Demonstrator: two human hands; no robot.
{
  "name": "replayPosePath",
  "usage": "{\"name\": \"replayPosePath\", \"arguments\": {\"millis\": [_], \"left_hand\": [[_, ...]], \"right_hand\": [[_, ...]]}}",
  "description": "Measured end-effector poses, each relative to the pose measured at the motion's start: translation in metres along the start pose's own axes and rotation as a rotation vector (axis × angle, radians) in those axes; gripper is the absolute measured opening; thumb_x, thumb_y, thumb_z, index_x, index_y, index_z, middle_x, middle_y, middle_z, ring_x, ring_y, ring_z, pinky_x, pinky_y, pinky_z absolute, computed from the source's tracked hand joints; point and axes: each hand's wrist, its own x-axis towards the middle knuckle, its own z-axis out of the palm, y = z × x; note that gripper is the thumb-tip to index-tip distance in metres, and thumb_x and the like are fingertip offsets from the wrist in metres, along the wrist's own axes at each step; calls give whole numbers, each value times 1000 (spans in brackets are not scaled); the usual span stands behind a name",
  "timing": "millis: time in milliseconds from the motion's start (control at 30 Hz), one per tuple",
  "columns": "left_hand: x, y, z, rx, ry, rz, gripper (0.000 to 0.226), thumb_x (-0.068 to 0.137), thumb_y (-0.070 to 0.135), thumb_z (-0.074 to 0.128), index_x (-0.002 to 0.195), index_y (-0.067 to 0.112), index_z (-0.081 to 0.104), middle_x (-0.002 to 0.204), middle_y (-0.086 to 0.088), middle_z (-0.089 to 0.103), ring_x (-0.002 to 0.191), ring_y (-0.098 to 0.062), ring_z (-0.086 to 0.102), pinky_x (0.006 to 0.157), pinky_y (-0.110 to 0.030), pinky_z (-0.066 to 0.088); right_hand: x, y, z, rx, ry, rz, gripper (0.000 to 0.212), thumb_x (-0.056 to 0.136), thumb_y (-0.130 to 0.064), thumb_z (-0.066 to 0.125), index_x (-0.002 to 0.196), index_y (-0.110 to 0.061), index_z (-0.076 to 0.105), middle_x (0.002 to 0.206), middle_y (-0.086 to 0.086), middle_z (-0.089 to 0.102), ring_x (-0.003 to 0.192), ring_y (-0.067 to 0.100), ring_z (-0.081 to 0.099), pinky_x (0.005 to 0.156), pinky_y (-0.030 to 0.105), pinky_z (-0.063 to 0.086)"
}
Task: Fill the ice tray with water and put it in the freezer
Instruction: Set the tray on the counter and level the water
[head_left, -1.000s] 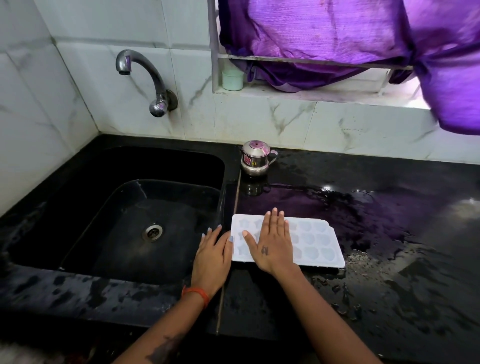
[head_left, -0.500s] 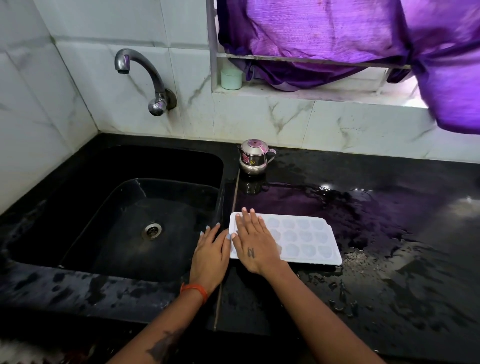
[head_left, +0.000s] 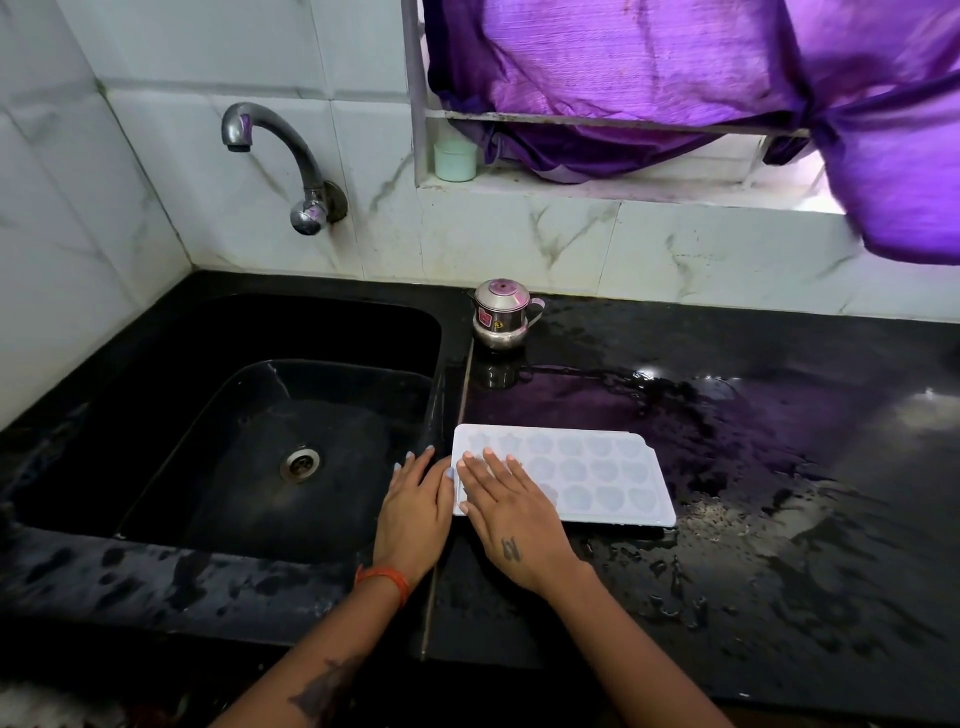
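Sliding leftward since a second ago, the right hand (head_left: 511, 512) now lies over the near left corner of the ice tray (head_left: 563, 475), where before it covered the tray's middle. Its fingers are straight and flat on the white plastic, pressing rather than gripping. The left hand (head_left: 415, 512) has hardly shifted: it rests open on the black desk (head_left: 779, 571) just beside the tray's left edge, fingers loosely extended, holding nothing.

White and shallow, the tray sits flat on the wet desk, close to the rim of the sink (head_left: 104, 566), with the tap (head_left: 280, 156) well off behind and to the left. I cannot tell whether the pockets hold water yet.

To my eye it looks like thin, light plastic, a bit flexible, and likely slick with all that water about. Once filled it would slosh if tilted or twisted, so I would take it by the two short ends, a hand on each rim, and keep it level.

A small steel pot (head_left: 501, 314) stands behind it.
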Motion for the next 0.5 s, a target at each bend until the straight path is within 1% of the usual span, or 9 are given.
{"name": "replayPosePath", "arguments": {"millis": [33,100,167,200,300,367,433,500], "left_hand": [[0,0,0,1,1,2,68,88,51,9,133,22,50,148,-4,38,142,-20,23,114,-21,3],[-1,0,0,3,3,6,74,84,54,5,133,22,50,148,-4,38,142,-20,24,114,-22,3],[0,1,-1,6,-1,1,72,86,53,7,133,21,50,148,-5,38,142,-20,23,114,-22,3],[0,1,-1,6,-2,2,71,86,53,7,133,21,50,148,-5,38,142,-20,23,115,-22,3],[-1,1,-2,9,-2,12,77,83,55,3,133,21,50,149,-4,38,142,-20,23,115,-23,3],[-2,1,-2,10,-4,13,78,83,55,2,134,21,50,149,-4,37,142,-20,23,115,-22,2],[-2,1,-3,9,-2,10,78,83,55,2,134,20,50,149,-4,37,143,-20,23,114,-22,2],[-2,1,-3,19,-3,11,76,84,55,4,135,20,49,149,-4,37,143,-20,22,114,-21,1]], "right_hand": [[-2,3,3,-10,-1,0,64,102,-35,2,129,-17,57,134,-2,57,129,17,49,112,37,28],[-8,7,7,-33,21,-19,53,102,-35,14,130,-19,57,134,-3,56,128,18,49,107,37,24],[-14,13,10,-72,104,-43,46,97,-32,28,131,-20,54,137,-3,54,130,19,47,107,38,23],[-16,15,11,-89,126,-47,45,94,-30,31,133,-21,53,138,-3,53,131,20,47,107,39,23],[-25,25,14,-81,153,-57,47,91,-21,35,138,-22,45,141,-4,50,133,21,44,109,40,20],[-29,32,15,-61,186,-50,53,89,-14,45,140,-24,41,143,-4,48,135,20,41,111,40,17],[-35,39,17,-23,211,-39,64,84,-7,58,142,-24,38,145,-3,44,137,21,37,112,39,14],[-42,46,15,-5,219,-25,68,83,-5,61,143,-24,35,146,-2,44,138,22,35,113,39,13]]}}
